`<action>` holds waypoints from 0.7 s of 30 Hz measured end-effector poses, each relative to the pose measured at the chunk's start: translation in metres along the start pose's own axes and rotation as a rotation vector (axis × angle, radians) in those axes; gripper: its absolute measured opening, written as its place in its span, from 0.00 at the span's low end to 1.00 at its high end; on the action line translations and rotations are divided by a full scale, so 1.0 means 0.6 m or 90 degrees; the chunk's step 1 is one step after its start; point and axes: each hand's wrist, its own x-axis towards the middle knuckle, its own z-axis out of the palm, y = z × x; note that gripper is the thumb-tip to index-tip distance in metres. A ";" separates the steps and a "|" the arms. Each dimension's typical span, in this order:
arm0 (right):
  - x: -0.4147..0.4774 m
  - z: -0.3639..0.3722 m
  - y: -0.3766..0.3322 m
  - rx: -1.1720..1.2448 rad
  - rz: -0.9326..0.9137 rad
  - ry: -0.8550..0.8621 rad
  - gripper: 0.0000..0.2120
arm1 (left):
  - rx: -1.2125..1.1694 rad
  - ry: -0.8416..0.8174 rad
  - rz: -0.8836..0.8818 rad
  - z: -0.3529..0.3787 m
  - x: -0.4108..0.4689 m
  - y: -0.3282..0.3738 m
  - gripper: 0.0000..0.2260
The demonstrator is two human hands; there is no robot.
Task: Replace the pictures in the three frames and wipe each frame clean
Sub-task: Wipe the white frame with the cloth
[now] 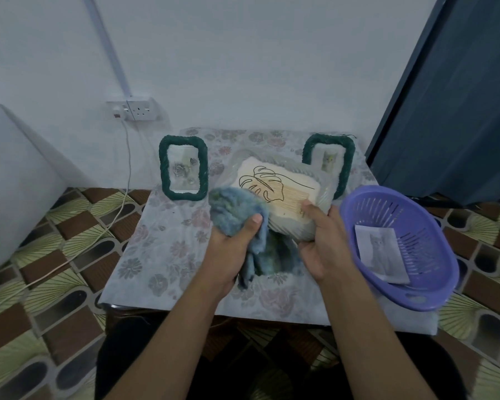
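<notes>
Fingers of the left hand curl round a blue cloth pressed against the leaf-picture frame at centre. The right hand clamps that frame's lower right corner, thumb on its front. Behind stand a green frame and a second green frame, and the purple basket at right holds a cat picture.

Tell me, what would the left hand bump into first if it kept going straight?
Probably the leaf-picture frame, held by the right hand. The left hand grips the blue cloth, which seems to press on that frame's near-left corner; depth is hard to judge.
</notes>
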 end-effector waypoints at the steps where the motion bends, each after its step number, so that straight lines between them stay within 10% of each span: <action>1: -0.001 0.001 0.002 -0.006 0.001 -0.006 0.18 | 0.002 0.032 0.023 0.002 0.001 -0.002 0.07; 10: -0.009 0.017 0.018 -0.003 0.006 -0.041 0.19 | -0.046 0.221 0.122 0.020 0.017 0.014 0.15; 21: -0.010 0.016 -0.002 0.000 -0.034 -0.022 0.18 | -0.061 0.039 0.066 0.004 0.002 0.022 0.04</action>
